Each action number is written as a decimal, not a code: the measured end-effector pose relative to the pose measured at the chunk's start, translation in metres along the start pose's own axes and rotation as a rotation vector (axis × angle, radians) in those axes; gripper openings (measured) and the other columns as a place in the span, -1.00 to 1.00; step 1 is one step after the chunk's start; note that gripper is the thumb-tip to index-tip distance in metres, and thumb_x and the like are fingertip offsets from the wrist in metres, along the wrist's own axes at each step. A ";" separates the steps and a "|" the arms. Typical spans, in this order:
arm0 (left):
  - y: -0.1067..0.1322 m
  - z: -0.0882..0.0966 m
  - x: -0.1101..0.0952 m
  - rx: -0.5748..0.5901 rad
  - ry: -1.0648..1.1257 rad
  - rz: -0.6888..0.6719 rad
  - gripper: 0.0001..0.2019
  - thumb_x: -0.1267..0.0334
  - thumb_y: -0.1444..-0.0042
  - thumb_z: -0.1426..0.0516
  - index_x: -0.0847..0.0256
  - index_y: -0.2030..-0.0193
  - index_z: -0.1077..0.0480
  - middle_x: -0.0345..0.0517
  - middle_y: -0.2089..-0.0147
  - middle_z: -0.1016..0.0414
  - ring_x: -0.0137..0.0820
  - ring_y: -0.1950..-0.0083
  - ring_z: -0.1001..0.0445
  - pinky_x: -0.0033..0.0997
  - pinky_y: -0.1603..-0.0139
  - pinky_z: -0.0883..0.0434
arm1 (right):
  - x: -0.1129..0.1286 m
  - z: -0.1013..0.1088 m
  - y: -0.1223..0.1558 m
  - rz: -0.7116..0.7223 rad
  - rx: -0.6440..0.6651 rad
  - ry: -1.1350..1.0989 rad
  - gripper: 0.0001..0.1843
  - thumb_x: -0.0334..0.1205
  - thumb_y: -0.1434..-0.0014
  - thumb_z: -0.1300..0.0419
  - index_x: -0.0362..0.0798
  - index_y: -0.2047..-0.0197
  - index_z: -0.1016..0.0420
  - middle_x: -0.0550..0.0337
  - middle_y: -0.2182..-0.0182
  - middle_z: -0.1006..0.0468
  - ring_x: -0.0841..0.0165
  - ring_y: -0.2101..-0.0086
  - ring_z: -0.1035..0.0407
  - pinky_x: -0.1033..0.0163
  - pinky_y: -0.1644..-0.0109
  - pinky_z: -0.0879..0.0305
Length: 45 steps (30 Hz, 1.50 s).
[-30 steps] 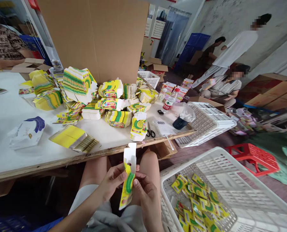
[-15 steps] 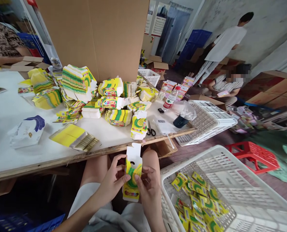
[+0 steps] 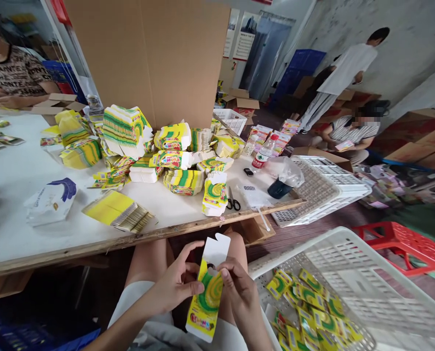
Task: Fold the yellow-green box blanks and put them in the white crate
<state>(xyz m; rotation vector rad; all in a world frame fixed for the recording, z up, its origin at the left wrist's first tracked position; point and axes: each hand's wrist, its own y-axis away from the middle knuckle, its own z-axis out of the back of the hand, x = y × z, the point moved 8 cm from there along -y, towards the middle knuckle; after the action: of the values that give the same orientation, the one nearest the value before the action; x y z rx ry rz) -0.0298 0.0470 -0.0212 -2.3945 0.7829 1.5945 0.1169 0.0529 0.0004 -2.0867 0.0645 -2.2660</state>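
Note:
Over my lap I hold a small yellow and green carton (image 3: 207,307), tilted, its white top flap (image 3: 217,247) standing up. My left hand (image 3: 175,282) is at the carton's left edge, thumb on the printed front, index finger stretched toward the flap. My right hand (image 3: 241,285) pinches the upper right edge, thumb in front, just below the flap. To my right a white plastic basket (image 3: 385,278) holds several yellow packets (image 3: 308,302). On the table ahead lie stacks of flat yellow-green cartons (image 3: 124,129), and one carton (image 3: 215,193) sits near the edge.
The white table (image 3: 104,231) has a wooden front edge. On it are black scissors (image 3: 233,204), a bottle (image 3: 264,154), a dark cup (image 3: 279,187) and a tissue pack (image 3: 52,202). A red stool (image 3: 404,243) stands right; co-workers sit and stand beyond.
The carton has tilted, its top leaning right, and its front is more open to view. My right hand has moved up to its upper right edge. The whole view has shifted slightly.

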 end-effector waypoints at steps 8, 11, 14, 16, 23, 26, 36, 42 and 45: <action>-0.001 0.001 -0.014 -0.004 -0.258 -0.079 -0.57 0.16 -0.17 -0.26 0.01 -0.19 -0.43 -0.01 -0.15 -0.53 -0.16 -0.11 -0.51 -0.26 -0.11 -0.42 | -0.011 0.010 0.000 0.065 -0.042 0.011 -0.59 0.11 -0.31 -0.13 0.03 0.15 -0.71 -0.01 0.15 -0.68 0.09 0.09 -0.55 0.05 -0.01 -0.50; -0.001 0.007 -0.013 -0.089 -0.427 -0.075 -0.60 0.21 -0.19 -0.24 0.00 -0.18 -0.44 -0.04 -0.16 -0.54 -0.17 -0.12 -0.51 -0.30 -0.11 -0.43 | -0.017 0.001 0.001 -0.051 0.096 -0.061 -0.62 0.06 -0.27 -0.20 0.03 0.00 -0.65 -0.01 0.14 -0.69 0.11 0.17 -0.58 0.08 0.10 -0.53; 0.001 0.008 -0.009 -0.086 -0.511 -0.060 -0.55 0.26 -0.22 -0.19 -0.03 -0.26 -0.37 -0.06 -0.26 -0.48 -0.16 -0.20 -0.47 -0.26 -0.20 -0.39 | -0.027 -0.008 0.004 -0.107 0.134 -0.040 -0.52 0.00 -0.22 -0.28 0.00 -0.16 -0.52 0.04 0.23 -0.69 0.18 0.28 -0.57 0.16 0.20 -0.52; 0.003 0.009 -0.006 -0.088 -0.561 -0.058 -0.52 0.28 -0.24 -0.15 -0.06 -0.30 -0.32 -0.08 -0.31 -0.42 -0.14 -0.26 -0.41 -0.19 -0.30 -0.31 | -0.031 -0.009 0.005 -0.072 0.092 0.078 -0.53 -0.02 -0.24 -0.25 -0.05 -0.15 -0.50 0.13 0.41 -0.64 0.24 0.40 -0.52 0.23 0.31 -0.47; 0.004 0.009 -0.007 -0.073 -0.474 -0.052 -0.50 0.31 -0.25 -0.13 0.05 -0.33 -0.26 0.01 -0.30 -0.42 -0.15 -0.23 -0.44 -0.15 -0.27 -0.36 | -0.027 -0.016 0.001 0.016 0.113 0.297 -0.60 -0.26 -0.16 -0.25 -0.07 -0.09 -0.45 0.23 0.48 -0.58 0.40 0.62 -0.32 0.34 0.56 -0.25; 0.003 0.006 -0.006 -0.059 -0.471 -0.050 -0.50 0.32 -0.25 -0.12 0.05 -0.33 -0.26 0.00 -0.33 -0.40 -0.13 -0.31 -0.39 -0.16 -0.29 -0.35 | -0.023 -0.019 0.000 -0.006 0.118 0.288 -0.60 -0.33 -0.12 -0.24 -0.03 -0.06 -0.42 0.21 0.42 -0.63 0.37 0.58 -0.40 0.33 0.52 -0.30; -0.004 0.020 -0.001 -0.066 -0.299 -0.062 -0.54 0.24 -0.21 -0.20 0.10 -0.25 -0.33 0.05 -0.23 -0.48 -0.13 -0.16 -0.50 -0.21 -0.11 -0.46 | -0.013 -0.018 0.001 0.066 0.094 0.200 -0.61 -0.24 -0.26 -0.19 0.08 -0.16 -0.46 0.09 -0.02 -0.61 0.20 0.06 -0.54 0.19 0.03 -0.48; -0.011 0.001 -0.001 -0.099 -0.319 -0.115 -0.58 0.31 -0.18 -0.22 0.13 -0.18 -0.32 0.05 -0.12 -0.55 -0.15 -0.10 -0.54 -0.22 -0.07 -0.46 | -0.014 -0.011 0.006 0.048 -0.074 0.005 -0.74 -0.15 -0.23 -0.26 0.05 0.01 -0.50 0.10 0.14 -0.64 0.20 0.15 -0.56 0.18 0.10 -0.50; -0.019 -0.008 -0.005 -0.129 -0.424 -0.150 -0.46 0.28 -0.25 -0.17 0.10 -0.32 -0.10 0.02 0.04 -0.60 -0.21 0.06 -0.60 -0.21 0.05 -0.53 | -0.003 0.024 0.010 0.093 -0.242 0.187 -0.75 -0.07 -0.22 -0.26 0.03 0.08 -0.53 0.09 0.23 -0.66 0.19 0.25 -0.54 0.16 0.18 -0.46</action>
<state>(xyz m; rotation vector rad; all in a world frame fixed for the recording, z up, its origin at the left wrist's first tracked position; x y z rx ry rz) -0.0155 0.0612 -0.0167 -2.0189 0.4213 2.0361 0.1411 0.0432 -0.0010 -1.9173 0.4567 -2.4968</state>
